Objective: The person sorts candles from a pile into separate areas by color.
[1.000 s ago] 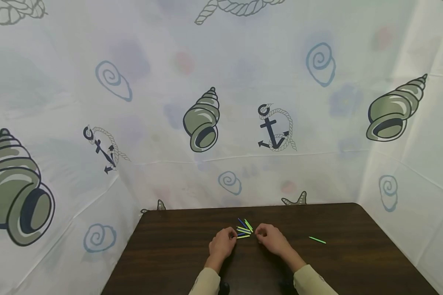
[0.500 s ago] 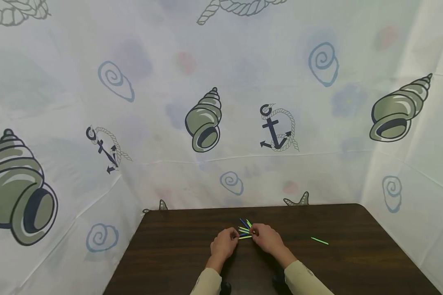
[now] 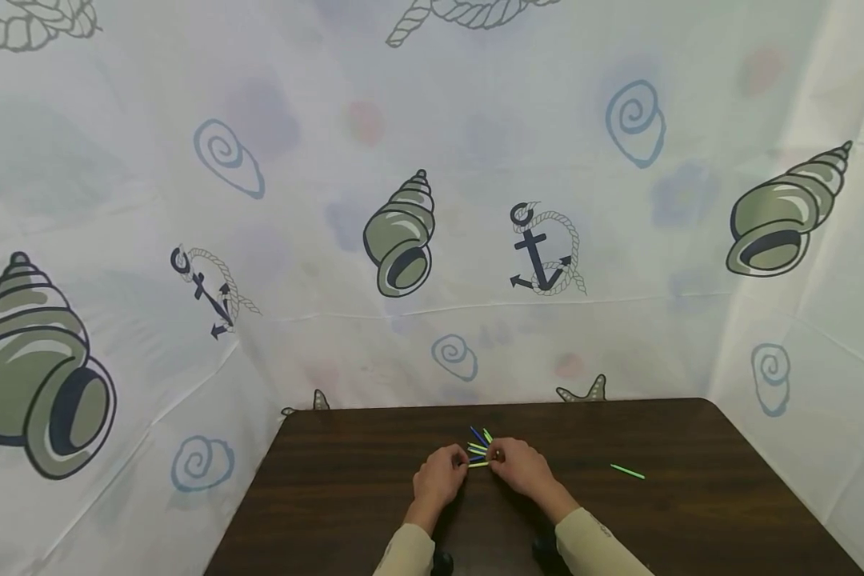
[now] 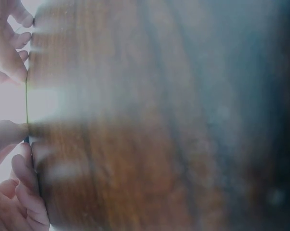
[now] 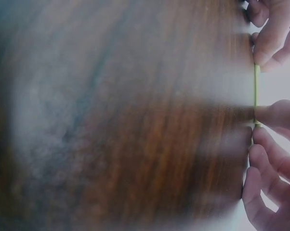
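The left hand is pinching with curled fingers, thumb and forefinger tips nearly together at one end of the nearest yellow-green stick, and the right hand is nipping the other end the same way, its thumb and forefinger almost meeting over it. That stick is lying low on the dark table, stretching between the two hands at the near side of a small cluster. A blue stick is sitting just beyond it, its end running in by the left fingertips; from where I'm standing, I can't tell whether those fingers are catching it too. More yellow-green sticks and a far blue stick are fanning out behind, partly hidden by the right hand, while a lone green stick is resting well apart to the right. The person seems to be settling the nearest stick, and to my mind this is calling for a light touch: both ends moving together, knuckles riding clear of the neighbours, so that nothing in the fan is getting nudged.
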Motion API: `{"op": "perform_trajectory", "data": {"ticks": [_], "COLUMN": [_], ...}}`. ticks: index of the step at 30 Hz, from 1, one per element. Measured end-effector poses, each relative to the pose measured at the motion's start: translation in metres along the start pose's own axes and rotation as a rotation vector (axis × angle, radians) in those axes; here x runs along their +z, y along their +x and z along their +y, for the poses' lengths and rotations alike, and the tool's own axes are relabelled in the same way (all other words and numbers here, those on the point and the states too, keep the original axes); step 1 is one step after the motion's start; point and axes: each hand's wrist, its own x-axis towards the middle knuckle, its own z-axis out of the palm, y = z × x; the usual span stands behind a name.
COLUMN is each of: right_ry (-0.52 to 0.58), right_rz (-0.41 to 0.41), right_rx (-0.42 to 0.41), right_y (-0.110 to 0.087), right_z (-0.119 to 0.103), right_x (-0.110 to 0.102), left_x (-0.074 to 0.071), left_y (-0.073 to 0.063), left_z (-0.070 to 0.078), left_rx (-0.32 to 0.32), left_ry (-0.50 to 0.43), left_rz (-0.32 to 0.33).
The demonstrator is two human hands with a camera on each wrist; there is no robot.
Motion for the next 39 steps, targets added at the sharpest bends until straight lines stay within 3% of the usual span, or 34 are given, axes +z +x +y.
{"op": "perform_trajectory", "data": {"ticks": [26, 33, 39], "right_ry": [0.003, 0.053, 0.11], "right_rz": [0.002, -0.001, 0.039], "right_rx": [0.0, -0.017, 0.021], "right_y": [-0.008, -0.009, -0.008], "right_z": [-0.006, 0.006, 0.017], "right_x": [-0.002, -0.004, -0.011], "left_x": [0.0, -0.002, -0.006], "left_y": [-0.002, -0.007, -0.007], "left_z": [-0.002, -0.001, -0.002], "left_rx": [0.011, 0.01, 0.02], "left_ry": [0.005, -0.012, -0.06], "left_rz": [0.018, 0.027, 0.03]}}
